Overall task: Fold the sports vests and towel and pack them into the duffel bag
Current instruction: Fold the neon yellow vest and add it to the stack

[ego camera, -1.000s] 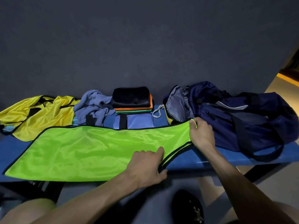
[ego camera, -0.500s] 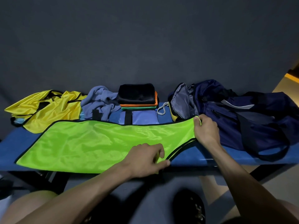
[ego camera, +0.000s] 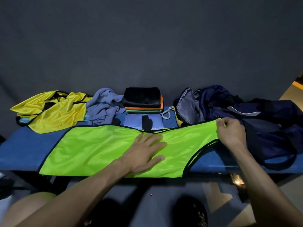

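**Green vest spread flat, ready for its fold**

A dark grey wall backs a blue bench (ego camera: pixel 24 154), and everything for the job lies along it. Take the duffel bag (ego camera: pixel 255 122) as your landmark: navy, slumped, its mouth gaping toward the middle of the bench.

Just beside the bag's open mouth the lime-green vest (ego camera: pixel 98 153) begins, and it runs away from the bag along the bench's front edge. Its long axis lies side to side across you, so the coming fold looks like end over end, along that line.

Your right hand (ego camera: pixel 230 135) pinches the vest's corner at the bag end, fingers curled on the black-trimmed edge. Your left hand (ego camera: pixel 144 153) lies flat and released on the middle of the vest, fingers spread, pressing the cloth down. The right hand is therefore the one placed to carry the bag end over; the left marks roughly where a crease could fall.

The vest looks thin, shiny and slippery, edged in black, lying nearly without wrinkles.

Behind the vest, working away from the bag: a folded stack (ego camera: pixel 143 102) with a black piece on top, a crumpled grey-blue towel (ego camera: pixel 105 105), and farthest off a loose yellow vest (ego camera: pixel 52 110), not yet folded.
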Motion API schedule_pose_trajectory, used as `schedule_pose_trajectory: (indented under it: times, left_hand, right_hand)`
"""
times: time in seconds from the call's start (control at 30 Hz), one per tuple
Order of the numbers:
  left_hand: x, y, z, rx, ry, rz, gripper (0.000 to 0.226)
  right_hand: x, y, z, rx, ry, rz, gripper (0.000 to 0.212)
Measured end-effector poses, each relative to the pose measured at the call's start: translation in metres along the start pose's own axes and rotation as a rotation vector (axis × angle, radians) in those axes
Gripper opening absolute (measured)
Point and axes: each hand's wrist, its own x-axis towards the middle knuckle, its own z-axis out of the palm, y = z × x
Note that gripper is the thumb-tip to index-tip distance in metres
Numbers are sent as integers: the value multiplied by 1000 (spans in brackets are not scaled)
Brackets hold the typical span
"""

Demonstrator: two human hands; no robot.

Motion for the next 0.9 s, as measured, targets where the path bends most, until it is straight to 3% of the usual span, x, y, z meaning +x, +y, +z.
schedule_pose_trajectory:
  times: [0.3,0.37,0.47,0.53,0.67,0.77,0.9]
  left_hand:
    - [-30,-40,-27,72,486,-156,31]
    - [-39,-55,-29,99,384,-247,41]
    - [-51,-73,-25,169,73,-394,60]
    - [-50,-70,-29,196,78,-414,55]
    - [-31,-31,-32,191,259,-118,45]
    - [-13,-3,-20,78,128,86,51]
    - [17,10,1,82,-44,199,62]
  right_hand:
    - [-5,-15,-4,52,24,-55,30]
    - [-7,-17,0,45,28,-65,31]
    - [-12,-22,2,35,30,-74,32]
    - [-14,-25,3,47,32,-80,32]
    - [-18,-30,0,78,37,-62,34]
    - [-23,-34,-5,95,45,-25,35]
    - [-26,-39,-18,105,63,37,35]
